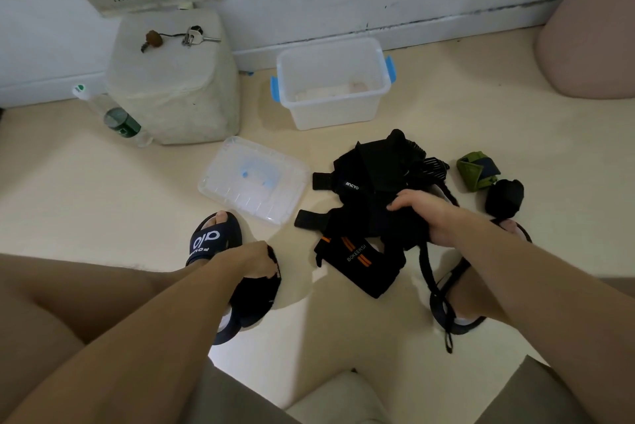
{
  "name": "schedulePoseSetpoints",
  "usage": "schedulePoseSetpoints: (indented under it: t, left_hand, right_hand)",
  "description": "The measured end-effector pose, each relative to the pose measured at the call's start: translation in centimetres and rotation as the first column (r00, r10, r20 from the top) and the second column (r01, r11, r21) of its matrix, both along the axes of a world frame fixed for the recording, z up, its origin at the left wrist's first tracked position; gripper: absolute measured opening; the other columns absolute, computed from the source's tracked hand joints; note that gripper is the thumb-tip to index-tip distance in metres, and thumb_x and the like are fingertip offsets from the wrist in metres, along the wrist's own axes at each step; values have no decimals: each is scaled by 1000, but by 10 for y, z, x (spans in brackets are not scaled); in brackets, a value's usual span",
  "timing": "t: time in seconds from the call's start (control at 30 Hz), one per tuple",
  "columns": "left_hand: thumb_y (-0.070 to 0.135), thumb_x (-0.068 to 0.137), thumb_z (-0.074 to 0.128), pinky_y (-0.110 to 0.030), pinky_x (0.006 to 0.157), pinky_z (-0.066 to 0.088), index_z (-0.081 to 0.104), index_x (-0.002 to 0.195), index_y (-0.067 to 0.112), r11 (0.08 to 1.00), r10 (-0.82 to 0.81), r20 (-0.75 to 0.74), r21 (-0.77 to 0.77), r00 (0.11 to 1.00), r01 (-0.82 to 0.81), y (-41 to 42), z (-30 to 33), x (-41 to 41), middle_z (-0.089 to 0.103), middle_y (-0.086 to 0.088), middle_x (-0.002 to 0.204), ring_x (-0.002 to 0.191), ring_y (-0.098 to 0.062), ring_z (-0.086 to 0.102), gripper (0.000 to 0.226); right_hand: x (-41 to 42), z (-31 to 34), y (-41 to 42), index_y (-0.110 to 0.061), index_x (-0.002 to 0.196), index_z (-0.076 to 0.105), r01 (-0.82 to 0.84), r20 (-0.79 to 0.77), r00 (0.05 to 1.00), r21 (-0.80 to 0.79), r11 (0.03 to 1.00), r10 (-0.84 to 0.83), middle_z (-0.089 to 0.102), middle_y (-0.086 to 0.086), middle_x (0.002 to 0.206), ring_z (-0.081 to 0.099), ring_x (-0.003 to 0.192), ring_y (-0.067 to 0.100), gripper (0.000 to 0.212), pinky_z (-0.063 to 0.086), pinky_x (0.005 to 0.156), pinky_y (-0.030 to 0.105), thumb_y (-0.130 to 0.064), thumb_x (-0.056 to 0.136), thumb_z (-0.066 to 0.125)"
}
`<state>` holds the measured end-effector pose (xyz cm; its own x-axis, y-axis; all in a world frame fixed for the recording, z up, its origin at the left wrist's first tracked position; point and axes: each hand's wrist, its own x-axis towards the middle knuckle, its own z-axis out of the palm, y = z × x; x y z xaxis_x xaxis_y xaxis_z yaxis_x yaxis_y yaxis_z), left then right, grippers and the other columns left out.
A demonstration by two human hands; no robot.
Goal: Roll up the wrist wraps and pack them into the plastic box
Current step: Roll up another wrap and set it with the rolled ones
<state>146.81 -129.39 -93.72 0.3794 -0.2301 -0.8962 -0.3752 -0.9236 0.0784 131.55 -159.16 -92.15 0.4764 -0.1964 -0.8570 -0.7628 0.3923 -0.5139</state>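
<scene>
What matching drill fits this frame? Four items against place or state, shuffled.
Items:
1. clear plastic box with blue latches
2. clear plastic lid
3. green rolled wrist wrap
4. black wrist wrap with orange stripes

Places or states:
A. lying flat on the floor, left of the black pile
B. flat and unrolled, nearest the person
C. open, by the wall
D. rolled, on the floor right of the pile

Pairs: 1-C, 2-A, 3-D, 4-B

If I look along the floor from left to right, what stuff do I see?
Bottle → stool → lid → pile of black wraps → green wrap → rolled black wrap.
</scene>
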Motion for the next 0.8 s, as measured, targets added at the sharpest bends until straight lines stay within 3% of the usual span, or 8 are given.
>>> schedulePoseSetpoints:
  t: [0.1,0.17,0.27,0.33,0.47,0.6,0.7,0.8]
  left_hand:
    - [25,89,70,-37,98,49,27,153,22,979,107,-65,-165,992,-116,-9,-5,0,54,-6,121,110,-29,58,77]
    - [29,91,71,-37,102,51,27,154,33,904,269,-224,-277,937,-326,-23,-6,-5,60,-4,126,114,-25,61,77]
    - [51,100,56,-42,96,57,43,142,22,631,582,-556,-152,594,-761,-50,6,-17,67,-16,123,111,-31,69,52]
    - [54,101,54,-42,97,56,55,122,13,553,610,-637,-85,472,-829,-60,9,-18,68,-21,117,108,-33,70,46]
    - [44,97,65,-37,101,55,62,131,8,704,512,-645,-64,568,-708,-60,-2,-14,74,-19,117,108,-27,73,49]
    - [20,97,60,-37,92,58,68,109,5,872,420,-474,-25,773,-489,-57,-13,-17,71,-16,103,93,-24,67,21]
    - [18,96,52,-24,67,46,65,103,11,891,421,-487,65,765,-449,-51,-13,-18,59,-8,96,78,-16,51,16]
    - [10,94,50,-26,71,52,68,115,3,882,433,-473,48,767,-468,-51,-16,-15,63,-12,102,86,-20,56,28]
  right_hand:
    - [4,-2,15,-14,120,68,-183,25,983,31,983,182,68,17,125,67,114,34,33,56,100,49,-1,91,59]
    - [9,-1,29,-14,119,70,-305,54,952,105,947,301,69,16,124,68,115,31,34,58,98,43,3,92,58]
    - [17,2,56,-14,118,70,-494,96,869,207,845,485,70,15,120,68,113,30,37,58,91,37,9,91,58]
    - [20,4,76,-16,118,70,-605,105,795,213,767,598,69,14,122,67,113,30,40,58,89,34,10,89,61]
    - [23,11,106,-16,120,71,-715,122,697,191,673,706,66,13,130,63,118,26,44,55,92,27,11,86,65]
    - [29,16,117,-19,112,73,-748,154,664,132,650,732,63,14,133,63,113,25,41,54,84,24,10,85,64]
    - [33,18,114,-27,97,74,-769,130,638,54,637,759,63,21,125,65,113,40,39,59,86,37,8,84,64]
    - [31,19,107,-24,107,74,-803,123,596,96,588,793,64,19,122,65,107,37,36,59,80,36,4,86,65]
